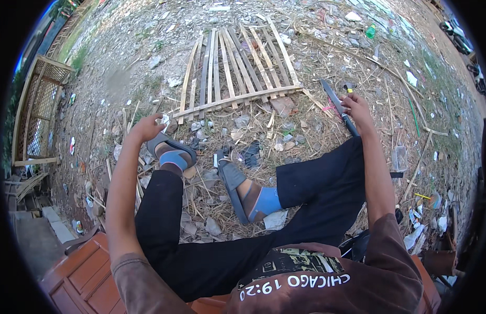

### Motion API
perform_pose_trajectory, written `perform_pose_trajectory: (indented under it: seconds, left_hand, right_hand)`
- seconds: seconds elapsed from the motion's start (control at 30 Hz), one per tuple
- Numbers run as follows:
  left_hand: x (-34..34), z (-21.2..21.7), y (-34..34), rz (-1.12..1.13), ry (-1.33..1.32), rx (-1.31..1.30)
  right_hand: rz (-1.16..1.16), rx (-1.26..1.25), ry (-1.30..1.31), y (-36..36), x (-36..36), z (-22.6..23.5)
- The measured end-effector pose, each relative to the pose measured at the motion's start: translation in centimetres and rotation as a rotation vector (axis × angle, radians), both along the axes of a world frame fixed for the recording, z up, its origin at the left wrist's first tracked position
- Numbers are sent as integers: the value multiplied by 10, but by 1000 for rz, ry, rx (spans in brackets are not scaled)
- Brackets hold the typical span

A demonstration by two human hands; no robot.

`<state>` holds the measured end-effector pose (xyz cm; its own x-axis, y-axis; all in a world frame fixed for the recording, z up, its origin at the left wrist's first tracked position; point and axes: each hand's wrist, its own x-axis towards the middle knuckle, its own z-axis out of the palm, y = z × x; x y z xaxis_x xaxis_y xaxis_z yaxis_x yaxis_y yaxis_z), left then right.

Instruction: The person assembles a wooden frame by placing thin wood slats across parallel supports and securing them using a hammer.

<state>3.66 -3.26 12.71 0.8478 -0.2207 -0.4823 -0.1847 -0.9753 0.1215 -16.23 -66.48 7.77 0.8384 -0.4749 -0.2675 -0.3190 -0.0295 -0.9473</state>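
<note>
Brown shirt fabric [327,285] fills the bottom centre of the frame, and a reddish wooden seat edge [80,272] is seen at lower left under the seated person. Black trousers [211,251] run upward to two feet in blue socks and grey sandals [238,191], planted on ground littered with dry straw and scraps. The right hand [356,109], right of centre in the upper half, is closed around the dark handle of a long knife [334,102], whose blade points up and left toward the panel; the grip looks full, fingers wrapped, with a small yellow-tipped object just beside the fingers that cannot be identified. The left hand [148,125], left of centre, is held out over the ground near the left foot; something pale is seen at the fingertips, but whether it is gripped or only lies behind the hand cannot be told, and the fingers look loosely curled. A bamboo slat panel [238,70] lies flat on the ground at upper centre, just beyond both hands, untouched by either. Many slats are already fixed to a cross strip at the near edge, some splayed unevenly; it is judged partly assembled, with trimming or further fastening possibly left. A finished lattice frame [36,112] is stood at far left. A green bottle [370,31] lies at upper right.
</note>
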Motion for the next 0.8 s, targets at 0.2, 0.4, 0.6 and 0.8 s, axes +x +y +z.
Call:
perform_pose_trajectory:
  seconds: [0.2,0.4,0.6,0.8]
  left_hand:
    - [20,-134,-18,496,-273,-483]
    - [4,-146,-58,672,-256,-200]
    - [1,-189,-50,813,-553,-344]
    - [5,-178,-70,1107,-560,-578]
  right_hand:
    - [16,154,119,48,88,-88]
    - [104,35,222,77,121,-82]
    - [222,9,300,73,142,-83]
    - [213,71,277,63,142,-97]
